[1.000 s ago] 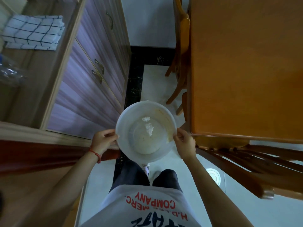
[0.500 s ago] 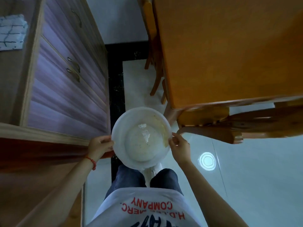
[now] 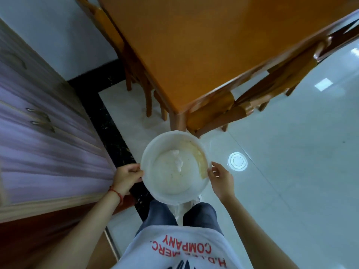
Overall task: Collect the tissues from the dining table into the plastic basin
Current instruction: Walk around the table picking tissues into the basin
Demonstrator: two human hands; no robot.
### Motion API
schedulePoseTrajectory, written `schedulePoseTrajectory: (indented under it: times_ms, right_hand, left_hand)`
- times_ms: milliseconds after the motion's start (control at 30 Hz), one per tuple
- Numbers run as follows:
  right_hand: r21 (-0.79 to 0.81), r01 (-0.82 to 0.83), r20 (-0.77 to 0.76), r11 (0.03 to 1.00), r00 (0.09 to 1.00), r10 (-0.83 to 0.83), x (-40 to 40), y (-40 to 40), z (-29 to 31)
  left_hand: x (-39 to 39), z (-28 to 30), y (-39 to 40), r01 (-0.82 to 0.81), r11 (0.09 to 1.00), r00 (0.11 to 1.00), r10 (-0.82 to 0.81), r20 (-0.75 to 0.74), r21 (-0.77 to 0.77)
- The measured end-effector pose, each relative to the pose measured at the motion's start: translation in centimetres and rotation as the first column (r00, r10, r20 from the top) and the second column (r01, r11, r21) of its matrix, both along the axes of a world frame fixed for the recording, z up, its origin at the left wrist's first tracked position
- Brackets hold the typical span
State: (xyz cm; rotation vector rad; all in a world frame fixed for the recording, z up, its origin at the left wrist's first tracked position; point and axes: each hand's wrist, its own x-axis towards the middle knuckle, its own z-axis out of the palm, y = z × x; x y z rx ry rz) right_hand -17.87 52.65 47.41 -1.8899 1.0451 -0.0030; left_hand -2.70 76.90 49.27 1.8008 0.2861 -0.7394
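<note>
The plastic basin [image 3: 175,167] hangs over the floor, gripped at its rim between the left hand [image 3: 126,178] and right hand [image 3: 220,180]. Tilt it while walking and, I reckon, the crumpled tissue [image 3: 177,161] could slide out, light as it is. The tissue lies inside, between both hands, nearer the far wall. The worktop [image 3: 204,45] stands just beyond them.

We see a glossy pale tiled floor [image 3: 291,171] bearing a round light reflection [image 3: 237,161] and a black marbled border strip [image 3: 108,133]. At left stands a purple-fronted cabinet [image 3: 48,152] with metal handles [image 3: 38,118]; wooden chairs [image 3: 272,90] occupy the upper frame.
</note>
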Motion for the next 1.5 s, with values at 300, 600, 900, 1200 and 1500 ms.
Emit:
schedulePoseTrajectory:
  times_ms: [300,600,900,1200,1500]
  right_hand:
    - [-0.007,0.327,0.026,0.945,0.945,-0.327,-8.4,1.3,0.7]
    - [-0.001,0.622,0.083,0.783,0.781,-0.619,-16.4,0.6,1.6]
    - [-0.019,0.748,0.138,0.663,0.659,-0.74,-23.2,-3.4,2.8]
    - [-0.041,0.766,0.191,0.642,0.636,-0.747,-28.7,-12.5,4.5]
    - [-0.028,0.789,0.242,0.614,0.602,-0.761,-32.1,-22.1,6.6]
  left_hand:
    - [-1.3,-0.2,-4.8,0.368,0.929,0.929,-0.369,0.018,0.03]
    - [-4.7,0.5,-13.0,0.63,0.775,0.774,-0.632,0.029,0.048]
    - [-10.0,1.8,-21.4,0.779,0.624,0.62,-0.781,0.074,0.06]
    - [-15.3,3.1,-31.2,0.744,0.667,0.663,-0.744,0.089,0.032]
    - [-18.9,4.8,-40.9,0.754,0.657,0.65,-0.743,0.157,-0.01]
